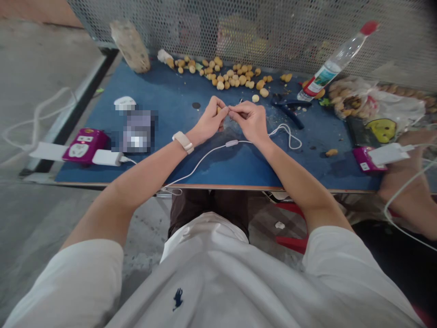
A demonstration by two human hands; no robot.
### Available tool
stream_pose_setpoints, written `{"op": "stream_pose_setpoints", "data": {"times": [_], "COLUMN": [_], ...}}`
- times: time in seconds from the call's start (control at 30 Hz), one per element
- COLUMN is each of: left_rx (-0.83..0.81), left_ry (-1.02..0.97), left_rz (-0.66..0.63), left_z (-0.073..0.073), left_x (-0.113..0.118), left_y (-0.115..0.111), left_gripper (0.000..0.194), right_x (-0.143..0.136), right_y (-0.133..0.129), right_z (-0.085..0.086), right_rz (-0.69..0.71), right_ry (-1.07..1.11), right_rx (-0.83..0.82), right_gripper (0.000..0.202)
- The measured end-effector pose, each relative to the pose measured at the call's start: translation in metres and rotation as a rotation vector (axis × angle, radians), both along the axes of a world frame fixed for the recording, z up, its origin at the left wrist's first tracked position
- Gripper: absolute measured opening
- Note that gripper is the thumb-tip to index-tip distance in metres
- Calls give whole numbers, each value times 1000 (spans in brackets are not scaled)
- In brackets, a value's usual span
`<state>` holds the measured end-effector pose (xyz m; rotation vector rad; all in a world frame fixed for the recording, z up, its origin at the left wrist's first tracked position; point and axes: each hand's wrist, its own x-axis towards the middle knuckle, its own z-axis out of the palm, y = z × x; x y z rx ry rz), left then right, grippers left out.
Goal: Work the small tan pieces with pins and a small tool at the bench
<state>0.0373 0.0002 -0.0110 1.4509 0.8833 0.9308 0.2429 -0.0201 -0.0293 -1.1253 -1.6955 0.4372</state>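
The left arm (139, 184) and right arm (298, 180) reach over the table's near edge (221, 185). The left hand (210, 119) and right hand (251, 117) meet past it, fingers (239, 108) curled, tips close together (both elbows (319, 205) bend outward).

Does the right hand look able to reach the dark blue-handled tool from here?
Probably yes: the tool lies just beside the right hand, nothing standing between, though it is pinching beside the left hand.

Worktop (164, 98) looks matt blue, smooth, gritty in spots. Screen (191, 27) behind is dull perforated metal. Bottle (348, 50) is clear glossy plastic. Purple socket block (98, 139) is shiny hard plastic. Bag (406, 107) is thin, crinkled, glossy plastic. Tan round pieces (242, 80) look matt. Shirt (218, 273) is matt cloth. Floor (30, 218) looks like rough concrete.
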Motion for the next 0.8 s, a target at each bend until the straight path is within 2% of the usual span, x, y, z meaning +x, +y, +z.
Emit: {"op": "stream_pose_setpoints", "data": {"times": [0.23, 0.53, 0.67, 0.8], "left_rx": [49, 46, 52, 36], "left_ry": [7, 18, 20, -54], "left_rz": [1, 16, 26, 49], "left_z": [-7, -8, -18, -30], "left_x": [-1, -3, -3, -1], "left_y": [4, 7, 13, 19], "left_gripper": [24, 23, 19, 28], "right_x": [-5, -21, -19, -13], "right_y": [2, -6, -5, 2], "right_z": [-5, 0, -6, -16], "right_rz": [33, 27, 22, 27], "right_ry": [124, 106, 138, 187], "right_rx": [-55, -69, -92, -110], "right_gripper": [41, 41, 42, 49]}}
